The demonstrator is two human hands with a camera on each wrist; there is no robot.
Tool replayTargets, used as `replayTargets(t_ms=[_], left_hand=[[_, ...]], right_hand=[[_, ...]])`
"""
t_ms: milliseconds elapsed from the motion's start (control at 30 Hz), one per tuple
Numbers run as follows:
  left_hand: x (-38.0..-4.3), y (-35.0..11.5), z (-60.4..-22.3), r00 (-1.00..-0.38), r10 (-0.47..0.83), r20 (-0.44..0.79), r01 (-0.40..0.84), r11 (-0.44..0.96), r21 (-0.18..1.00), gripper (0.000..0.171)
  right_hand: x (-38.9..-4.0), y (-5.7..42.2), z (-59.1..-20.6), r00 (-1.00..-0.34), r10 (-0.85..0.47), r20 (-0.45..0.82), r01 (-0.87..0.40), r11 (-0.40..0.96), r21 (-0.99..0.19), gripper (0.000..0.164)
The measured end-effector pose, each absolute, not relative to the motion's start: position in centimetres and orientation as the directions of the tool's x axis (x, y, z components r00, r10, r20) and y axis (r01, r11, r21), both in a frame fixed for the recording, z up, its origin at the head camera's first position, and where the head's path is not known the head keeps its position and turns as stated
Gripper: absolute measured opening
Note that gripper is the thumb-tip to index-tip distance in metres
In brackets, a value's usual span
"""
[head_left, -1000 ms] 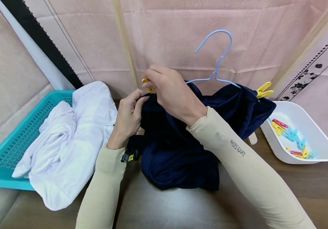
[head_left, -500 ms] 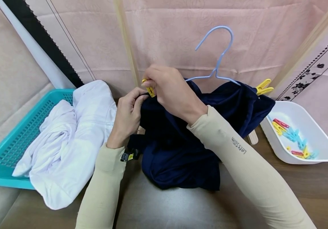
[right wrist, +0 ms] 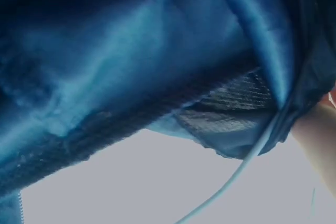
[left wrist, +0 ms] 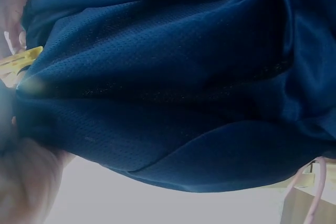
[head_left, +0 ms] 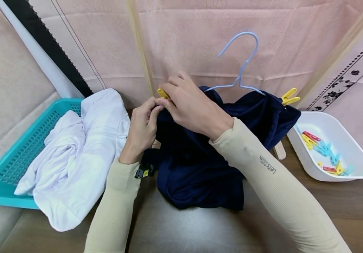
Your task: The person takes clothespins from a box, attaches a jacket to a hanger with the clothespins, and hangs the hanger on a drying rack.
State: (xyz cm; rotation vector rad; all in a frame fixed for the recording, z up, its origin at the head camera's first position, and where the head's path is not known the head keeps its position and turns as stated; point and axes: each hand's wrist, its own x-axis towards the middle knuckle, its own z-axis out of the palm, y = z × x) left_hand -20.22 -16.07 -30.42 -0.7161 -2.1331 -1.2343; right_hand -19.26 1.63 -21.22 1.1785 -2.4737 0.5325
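Head view: near the table's middle, the left hand (head_left: 141, 126) pinches the edge of a dark blue garment (head_left: 197, 161) draped on a blue hanger (head_left: 240, 76); touching it, the right hand (head_left: 197, 109) grips a yellow clothespin (head_left: 163, 93) there. If the left fingers release too soon, the pin might catch too little cloth and slip. "LetsSlim" reads upside down on the right sleeve (head_left: 263, 175).

The navy-blue cloth garment (head_left: 200, 182) has a light-blue wire hanger (head_left: 240, 78) above it, a yellow plastic clothespin (head_left: 290, 101) at its right end, folded white cloth (head_left: 96, 147) to its left, and black-flowered pale fabric (head_left: 343, 76) beyond its right.
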Motion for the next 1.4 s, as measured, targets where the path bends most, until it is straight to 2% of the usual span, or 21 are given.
replayTargets(t_ms=[100,167,300,400,533,667,767,900,1000,1100,1200,1333,1400], left_hand=[[-20.1,-16.1,-30.5,-0.7,0.18,0.692,0.688,0.43,0.584,0.022],[-20.1,-16.1,-30.5,-0.704,0.185,0.686,0.685,0.43,0.588,0.022],[-19.9,-16.3,-30.5,-0.723,0.18,0.667,0.665,0.445,0.6,0.022],[-19.8,-16.5,-30.5,-0.741,0.174,0.649,0.645,0.454,0.615,0.021],[-19.8,-16.7,-30.7,-0.754,0.175,0.633,0.634,0.45,0.63,0.021],[-20.1,-17.1,-30.8,-0.755,0.175,0.632,0.635,0.436,0.638,0.022],[-20.1,-17.5,-30.8,-0.761,0.169,0.627,0.631,0.421,0.652,0.022],[-20.2,-17.9,-30.7,-0.772,0.166,0.614,0.621,0.406,0.671,0.022],[-20.2,-18.0,-30.7,-0.774,0.171,0.61,0.621,0.396,0.676,0.023],[-20.3,-18.0,-30.6,-0.772,0.17,0.613,0.624,0.387,0.679,0.023],[-20.3,-18.0,-30.4,-0.769,0.159,0.619,0.626,0.38,0.681,0.023],[-20.4,-17.9,-30.3,-0.764,0.152,0.627,0.633,0.365,0.682,0.022],[-20.4,-17.8,-30.2,-0.761,0.155,0.63,0.638,0.36,0.681,0.022]], right_hand=[[-19.0,2.5,-21.4,-0.594,-0.641,0.486,-0.796,0.558,-0.236,0.038],[-18.7,3.4,-21.4,-0.566,-0.62,0.544,-0.816,0.514,-0.263,0.042],[-17.9,6.2,-20.8,-0.473,-0.585,0.659,-0.87,0.429,-0.243,0.023],[-17.3,8.9,-19.8,-0.45,-0.594,0.667,-0.878,0.433,-0.206,0.012],[-16.7,12.8,-18.5,-0.51,-0.61,0.606,-0.829,0.537,-0.157,0.007],[-16.9,16.3,-17.8,-0.635,-0.568,0.524,-0.713,0.692,-0.115,0.006],[-17.5,18.0,-18.0,-0.699,-0.564,0.439,-0.66,0.746,-0.092,0.012],[-18.1,19.0,-18.5,-0.703,-0.623,0.344,-0.683,0.725,-0.082,0.012],[-18.0,19.7,-18.4,-0.708,-0.613,0.35,-0.685,0.717,-0.129,0.015],[-17.5,21.4,-18.2,-0.728,-0.554,0.404,-0.654,0.739,-0.164,0.022],[-17.2,24.0,-18.4,-0.752,-0.499,0.431,-0.604,0.783,-0.147,0.024],[-16.6,27.1,-19.9,-0.83,-0.414,0.375,-0.481,0.871,-0.103,0.016],[-16.1,27.9,-21.0,-0.845,-0.39,0.365,-0.456,0.883,-0.113,0.009]])
